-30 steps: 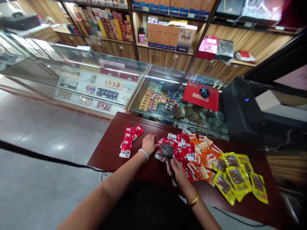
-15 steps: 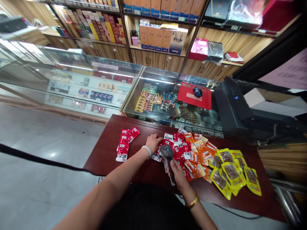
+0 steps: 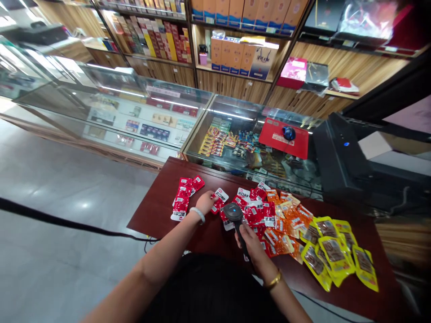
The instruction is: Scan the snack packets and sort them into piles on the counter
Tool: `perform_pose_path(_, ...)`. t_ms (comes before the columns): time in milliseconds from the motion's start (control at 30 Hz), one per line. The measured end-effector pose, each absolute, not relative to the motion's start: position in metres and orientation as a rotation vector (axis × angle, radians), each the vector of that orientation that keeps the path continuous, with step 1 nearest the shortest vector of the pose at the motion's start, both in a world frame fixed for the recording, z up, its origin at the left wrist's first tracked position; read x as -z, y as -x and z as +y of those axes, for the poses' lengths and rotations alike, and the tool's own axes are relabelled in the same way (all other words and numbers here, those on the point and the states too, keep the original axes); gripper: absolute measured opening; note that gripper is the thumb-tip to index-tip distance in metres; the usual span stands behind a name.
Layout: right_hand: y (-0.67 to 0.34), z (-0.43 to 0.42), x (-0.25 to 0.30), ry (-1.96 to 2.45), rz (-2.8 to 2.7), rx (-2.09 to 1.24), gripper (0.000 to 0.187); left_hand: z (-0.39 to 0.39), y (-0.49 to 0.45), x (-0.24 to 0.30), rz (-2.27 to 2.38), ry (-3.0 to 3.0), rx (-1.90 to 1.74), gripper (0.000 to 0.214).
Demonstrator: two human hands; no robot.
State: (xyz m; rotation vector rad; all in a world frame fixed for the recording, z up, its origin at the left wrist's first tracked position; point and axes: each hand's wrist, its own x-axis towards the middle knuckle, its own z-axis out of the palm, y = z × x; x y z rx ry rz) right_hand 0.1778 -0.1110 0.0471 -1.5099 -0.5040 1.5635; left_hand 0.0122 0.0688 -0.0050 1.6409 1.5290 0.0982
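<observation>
My left hand (image 3: 204, 203) is closed on a red and white snack packet (image 3: 219, 197), holding it by its edge just left of the pile. Wrapped round the handle of a black barcode scanner (image 3: 235, 214) is my right hand (image 3: 248, 238); the scanner's head sits over the red packets. Beneath and beside it lies a heap of red packets (image 3: 255, 213) with white ends. Several more red packets (image 3: 182, 199) form a small group at the table's left. Orange packets (image 3: 286, 222) and yellow packets (image 3: 333, 249) spread out to the right.
The dark red table (image 3: 151, 204) stands against a glass display case (image 3: 215, 157). On the case are a red mat (image 3: 269, 137) with a mouse (image 3: 288, 133), and a black monitor (image 3: 345, 157) at the right. A black cable (image 3: 74, 224) crosses at the left.
My left hand has drawn a red packet leftward, away from the heap. The scanner stays in my right hand over the pile. The whole view has shifted a little.
</observation>
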Motion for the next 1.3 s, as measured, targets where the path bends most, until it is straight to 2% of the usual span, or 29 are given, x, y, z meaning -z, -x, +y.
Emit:
perform_pose_path(200, -0.154, -0.094, -0.054, 1.425, -0.702, -1.737, 0.062, 0.061, 0.018, -0.004, 1.589, -1.467, -0.367, 0.021)
perform_pose_path(433, -0.138, -0.083, -0.056, 1.371, -0.783, -1.837, 0.066, 0.051, 0.042, -0.006, 1.693, -1.378, -0.450, 0.026)
perform_pose_path(667, -0.142, -0.088, -0.053, 1.418, -0.704, -1.759, 0.063, 0.075, 0.079, -0.010, 2.021, -1.476, -0.416, 0.033)
perform_pose_path(800, -0.156, -0.096, -0.053, 1.445, -0.600, -1.671, 0.057, 0.076, 0.064, -0.020, 2.241, -1.765, -0.435, 0.050)
perform_pose_path(1000, -0.181, -0.114, -0.046, 1.500, -0.456, -1.517, 0.048, 0.049, -0.033, -0.009, 1.620, -2.111, -0.154, 0.034)
perform_pose_path(1200, -0.198, -0.124, -0.051, 1.570, -0.361, -1.439, 0.047, 0.039, -0.096, 0.006, 1.520, -2.164, 0.046, 0.028)
perform_pose_path(1300, -0.201, -0.124, -0.053, 1.581, -0.374, -1.428, 0.049, 0.045, -0.094, 0.007, 1.550, -2.032, 0.071, 0.041)
